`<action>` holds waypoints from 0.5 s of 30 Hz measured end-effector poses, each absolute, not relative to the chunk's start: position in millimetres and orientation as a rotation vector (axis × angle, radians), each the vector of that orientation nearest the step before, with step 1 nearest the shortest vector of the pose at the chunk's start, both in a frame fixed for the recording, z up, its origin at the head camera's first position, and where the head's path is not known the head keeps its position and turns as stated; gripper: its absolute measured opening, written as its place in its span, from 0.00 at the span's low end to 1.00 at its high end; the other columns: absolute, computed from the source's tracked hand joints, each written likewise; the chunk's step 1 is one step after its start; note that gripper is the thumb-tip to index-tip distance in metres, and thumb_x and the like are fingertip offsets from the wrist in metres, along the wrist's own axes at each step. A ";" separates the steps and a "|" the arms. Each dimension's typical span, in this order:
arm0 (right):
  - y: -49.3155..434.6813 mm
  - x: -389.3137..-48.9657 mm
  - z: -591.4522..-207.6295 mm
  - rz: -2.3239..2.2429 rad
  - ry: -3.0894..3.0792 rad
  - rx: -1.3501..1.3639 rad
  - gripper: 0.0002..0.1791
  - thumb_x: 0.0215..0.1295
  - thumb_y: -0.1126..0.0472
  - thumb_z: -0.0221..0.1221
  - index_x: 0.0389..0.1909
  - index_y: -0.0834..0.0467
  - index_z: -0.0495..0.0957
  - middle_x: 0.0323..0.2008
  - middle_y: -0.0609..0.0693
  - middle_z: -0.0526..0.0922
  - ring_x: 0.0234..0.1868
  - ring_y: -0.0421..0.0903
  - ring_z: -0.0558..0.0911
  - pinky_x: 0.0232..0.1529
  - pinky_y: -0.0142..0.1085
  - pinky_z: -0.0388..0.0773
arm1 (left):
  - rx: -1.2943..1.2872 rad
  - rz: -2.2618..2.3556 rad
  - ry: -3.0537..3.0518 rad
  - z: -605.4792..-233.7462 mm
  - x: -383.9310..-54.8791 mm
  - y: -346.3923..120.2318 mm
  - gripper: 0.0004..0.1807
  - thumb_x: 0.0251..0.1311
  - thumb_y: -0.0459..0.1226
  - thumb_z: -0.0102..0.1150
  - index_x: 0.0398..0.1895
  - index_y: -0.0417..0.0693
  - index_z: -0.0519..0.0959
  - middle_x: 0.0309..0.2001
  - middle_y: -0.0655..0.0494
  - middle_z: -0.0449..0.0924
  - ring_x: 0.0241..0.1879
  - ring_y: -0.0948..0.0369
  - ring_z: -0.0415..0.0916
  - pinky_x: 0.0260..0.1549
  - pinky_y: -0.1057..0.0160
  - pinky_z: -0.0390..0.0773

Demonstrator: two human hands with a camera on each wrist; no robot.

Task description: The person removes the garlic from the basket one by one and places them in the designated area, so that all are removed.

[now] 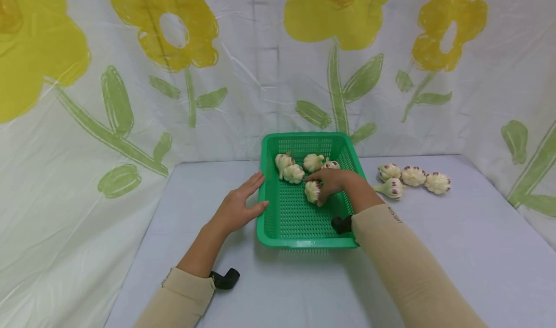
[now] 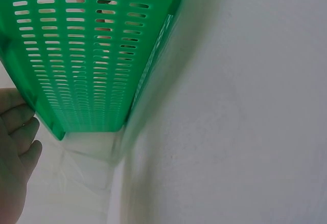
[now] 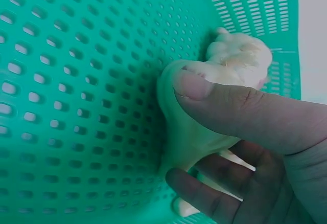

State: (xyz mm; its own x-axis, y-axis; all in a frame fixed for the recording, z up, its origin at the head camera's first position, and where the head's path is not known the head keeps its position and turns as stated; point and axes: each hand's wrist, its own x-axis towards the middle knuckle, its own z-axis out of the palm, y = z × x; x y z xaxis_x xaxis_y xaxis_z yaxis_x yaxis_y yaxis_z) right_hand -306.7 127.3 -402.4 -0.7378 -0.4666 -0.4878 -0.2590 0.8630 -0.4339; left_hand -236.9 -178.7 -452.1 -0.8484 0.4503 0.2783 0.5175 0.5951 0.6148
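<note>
In the head view, a green plastic basket stands on the table with several garlic bulbs toward its far end. My right hand reaches inside and grips a garlic bulb low over the perforated floor. The right wrist view has the thumb across this bulb and the other fingers curled beneath it. At the basket's left rim, my left hand rests with extended fingers. The left wrist view catches those fingers beside the basket's slotted side.
More garlic bulbs lie together on the white table, right of the basket. A white curtain printed with yellow flowers hangs behind the table's far edge. Each sleeve has a small black device at the cuff.
</note>
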 end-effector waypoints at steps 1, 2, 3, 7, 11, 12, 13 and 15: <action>127.4 -306.6 -402.3 -0.454 2.430 -0.523 0.46 0.54 0.58 0.72 0.74 0.51 0.62 0.72 0.58 0.64 0.71 0.59 0.65 0.60 0.52 0.74 | -0.828 -1.097 -2.719 -452.2 -237.1 -178.7 0.38 0.65 0.50 0.59 0.76 0.53 0.60 0.77 0.60 0.54 0.75 0.56 0.54 0.68 0.46 0.64; 127.4 -306.5 -402.2 -0.455 2.431 -0.516 0.46 0.54 0.58 0.72 0.74 0.51 0.62 0.72 0.58 0.64 0.71 0.59 0.64 0.60 0.52 0.74 | -0.829 -1.097 -2.717 -452.6 -237.3 -178.8 0.38 0.65 0.50 0.59 0.76 0.53 0.60 0.77 0.60 0.55 0.75 0.56 0.55 0.68 0.46 0.64; 127.4 -306.5 -402.1 -0.457 2.431 -0.510 0.46 0.54 0.58 0.72 0.74 0.51 0.62 0.72 0.58 0.64 0.71 0.59 0.64 0.60 0.52 0.74 | -0.831 -1.097 -2.714 -452.7 -237.4 -178.8 0.38 0.65 0.49 0.59 0.76 0.53 0.60 0.77 0.60 0.54 0.75 0.56 0.55 0.69 0.46 0.64; 127.9 -306.6 -402.5 -0.459 2.438 -0.509 0.46 0.54 0.58 0.72 0.74 0.52 0.62 0.72 0.59 0.64 0.71 0.60 0.64 0.61 0.53 0.74 | -0.834 -1.088 -2.710 -454.4 -238.3 -179.0 0.38 0.65 0.49 0.59 0.76 0.53 0.60 0.77 0.60 0.55 0.75 0.57 0.55 0.69 0.47 0.64; 128.1 -307.5 -404.3 -0.456 2.447 -0.508 0.46 0.54 0.57 0.72 0.73 0.52 0.63 0.71 0.58 0.64 0.71 0.59 0.64 0.61 0.53 0.73 | -0.834 -1.095 -2.709 -454.3 -238.1 -179.0 0.38 0.65 0.49 0.59 0.76 0.53 0.60 0.77 0.59 0.55 0.75 0.56 0.55 0.69 0.47 0.64; 128.1 -307.5 -404.4 -0.455 2.449 -0.508 0.46 0.54 0.57 0.72 0.73 0.52 0.63 0.71 0.58 0.64 0.71 0.59 0.64 0.61 0.53 0.73 | -0.833 -1.098 -2.710 -454.0 -238.0 -178.9 0.38 0.65 0.49 0.59 0.76 0.53 0.60 0.77 0.60 0.55 0.75 0.56 0.54 0.69 0.46 0.64; 128.0 -307.6 -404.5 -0.456 2.450 -0.505 0.45 0.54 0.57 0.72 0.73 0.52 0.63 0.71 0.58 0.64 0.71 0.59 0.64 0.61 0.53 0.73 | -0.831 -1.100 -2.711 -453.8 -237.9 -178.9 0.38 0.65 0.49 0.59 0.76 0.53 0.60 0.77 0.60 0.55 0.75 0.57 0.54 0.69 0.46 0.64; 127.8 -307.4 -404.1 -0.457 2.453 -0.499 0.45 0.54 0.57 0.72 0.73 0.51 0.63 0.72 0.58 0.64 0.71 0.59 0.64 0.61 0.53 0.73 | -0.828 -1.102 -2.713 -453.3 -237.8 -178.8 0.38 0.65 0.49 0.59 0.76 0.53 0.60 0.77 0.60 0.54 0.75 0.57 0.54 0.69 0.46 0.64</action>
State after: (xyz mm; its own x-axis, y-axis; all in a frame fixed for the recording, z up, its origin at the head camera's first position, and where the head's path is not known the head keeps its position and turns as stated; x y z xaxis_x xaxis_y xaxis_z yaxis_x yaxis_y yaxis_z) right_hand -307.4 127.8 -404.1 -0.7566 -0.4465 -0.4777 -0.2445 0.8708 -0.4266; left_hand -237.8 -178.8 -453.3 -0.8477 0.4482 0.2838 0.5191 0.5907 0.6177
